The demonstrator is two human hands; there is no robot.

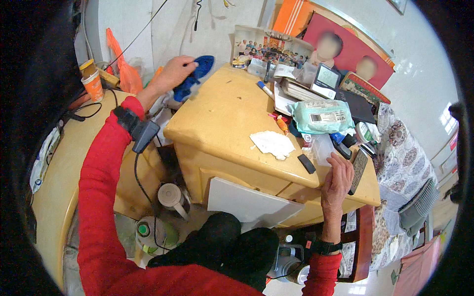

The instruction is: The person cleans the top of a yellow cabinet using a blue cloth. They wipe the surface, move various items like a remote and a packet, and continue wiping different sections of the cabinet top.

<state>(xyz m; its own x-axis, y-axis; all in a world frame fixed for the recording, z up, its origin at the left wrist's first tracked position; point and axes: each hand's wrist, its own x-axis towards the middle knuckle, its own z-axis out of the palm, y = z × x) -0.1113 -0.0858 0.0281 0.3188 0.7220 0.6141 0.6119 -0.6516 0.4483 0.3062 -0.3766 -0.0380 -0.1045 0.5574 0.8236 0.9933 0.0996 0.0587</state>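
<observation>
My left hand (177, 72) is raised at the far left corner of the wooden desk, shut on a dark blue cloth (200, 69). The cloth hangs past the desk's edge, and its lower end is blurred. My right hand (337, 179) rests at the front edge of the desk with bent fingers, seemingly holding nothing. Its fingertips reach a clear plastic piece (323, 148). Just right of it lies a remote control (359, 168), and to the left a small black object (306, 164). A crumpled white paper (273, 144) lies on the desktop (218, 111).
A teal pack of wipes (321, 115), papers, a digital display clock (326, 79) and a marker (265, 90) crowd the desk's right side. An orange paper cup (92, 87) stands on the left cabinet. Below are a lidded jug (172, 196) and a white board (251, 203) against the desk front.
</observation>
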